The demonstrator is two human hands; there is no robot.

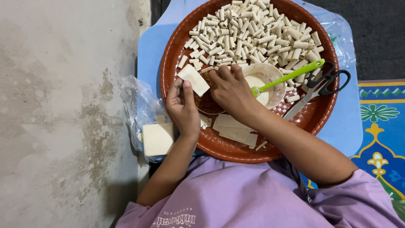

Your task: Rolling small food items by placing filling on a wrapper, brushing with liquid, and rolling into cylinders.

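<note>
A round brown woven tray [177,50] rests on a pale blue plastic board [147,59], with a heap of small cream rolled pastry tubes [253,29] filling its far half and a cream plastic bowl [270,80] near its middle, a green-handled brush [291,76] lying in it. Black-handled scissors [320,84] lie on the tray to the right of the bowl; flat cream wrapper sheets [234,128] lie on the near part. Off the tray to the left, a square stack of wrappers [158,138] sits in a clear plastic bag [135,101].

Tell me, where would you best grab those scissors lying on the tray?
By the black handle loops, coming from the right. The scissors lie flat on the woven tray, loops at its right rim and free, blades pointing down-left toward the right hand. The green brush handle lies just above them.
</note>
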